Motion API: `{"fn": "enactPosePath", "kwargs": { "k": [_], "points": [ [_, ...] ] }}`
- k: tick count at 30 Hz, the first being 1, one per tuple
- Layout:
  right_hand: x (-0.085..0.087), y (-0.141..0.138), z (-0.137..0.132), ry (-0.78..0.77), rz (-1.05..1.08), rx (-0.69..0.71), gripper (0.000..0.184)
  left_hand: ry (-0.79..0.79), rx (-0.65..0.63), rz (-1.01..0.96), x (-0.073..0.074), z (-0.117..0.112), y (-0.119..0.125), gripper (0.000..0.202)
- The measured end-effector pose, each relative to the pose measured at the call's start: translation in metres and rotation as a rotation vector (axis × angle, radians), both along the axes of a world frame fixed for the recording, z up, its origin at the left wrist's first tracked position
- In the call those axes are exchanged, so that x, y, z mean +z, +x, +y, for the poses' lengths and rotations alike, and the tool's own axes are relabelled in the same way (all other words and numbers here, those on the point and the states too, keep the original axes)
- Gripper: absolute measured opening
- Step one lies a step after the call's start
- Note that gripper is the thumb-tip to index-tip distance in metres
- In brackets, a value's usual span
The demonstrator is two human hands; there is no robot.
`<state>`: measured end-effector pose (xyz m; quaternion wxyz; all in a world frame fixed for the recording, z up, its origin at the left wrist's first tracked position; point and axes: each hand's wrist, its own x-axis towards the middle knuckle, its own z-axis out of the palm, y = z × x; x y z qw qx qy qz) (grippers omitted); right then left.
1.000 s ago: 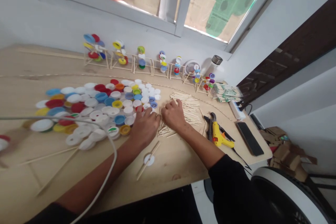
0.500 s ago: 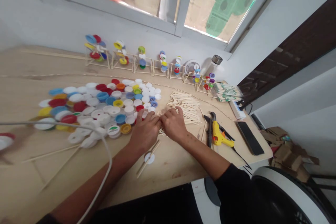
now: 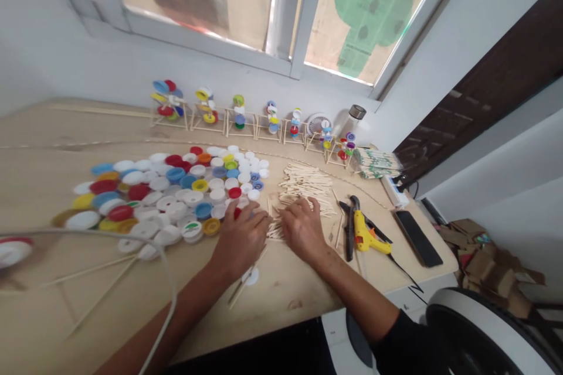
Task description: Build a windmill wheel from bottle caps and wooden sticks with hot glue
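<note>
My left hand (image 3: 240, 241) is above the table at the right edge of the pile of bottle caps (image 3: 176, 193), fingers bent and tips turned toward the sticks. Its grip is hidden behind the fingers. My right hand (image 3: 304, 229) is curled at the near side of a heap of thin wooden sticks (image 3: 305, 181), its fingertips also hidden. Between the hands, apart from each other, lie short sticks (image 3: 275, 229). Just below my left hand, a white cap (image 3: 251, 276) lies with two sticks (image 3: 241, 287) across it.
Small cap wheels on stick frames (image 3: 240, 117) line the wall. At right are a yellow glue gun (image 3: 367, 234), a black phone (image 3: 417, 237), a power strip (image 3: 396, 192) and packaged sticks (image 3: 376, 163). A pale cable (image 3: 169, 281) crosses the view over my left forearm.
My hands, which met at the fingers, have moved apart, leaving a gap that shows the short sticks. The whole view has tilted up slightly.
</note>
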<state>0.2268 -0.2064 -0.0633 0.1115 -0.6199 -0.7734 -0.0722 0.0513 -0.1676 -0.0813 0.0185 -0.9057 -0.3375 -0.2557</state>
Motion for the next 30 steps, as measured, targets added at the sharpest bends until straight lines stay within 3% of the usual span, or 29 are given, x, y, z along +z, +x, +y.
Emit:
{"fn": "enactPosePath", "kwargs": {
  "k": [6, 11, 21, 30],
  "points": [
    [0.016, 0.029, -0.010, -0.090, -0.047, -0.180, 0.018, 0.003, 0.056, 0.049, 0.003, 0.018, 0.013, 0.037],
    [0.011, 0.042, -0.015, -0.145, -0.144, -0.229, 0.020, 0.000, 0.037, 0.089, -0.001, 0.025, 0.022, 0.040],
    [0.001, 0.050, -0.002, -0.162, -0.171, -0.223, 0.017, -0.025, -0.019, 0.127, -0.006, 0.020, 0.016, 0.041],
    [0.007, 0.056, 0.008, -0.200, -0.189, -0.205, 0.016, -0.023, 0.020, 0.095, 0.006, 0.018, 0.037, 0.019]
  ]
}}
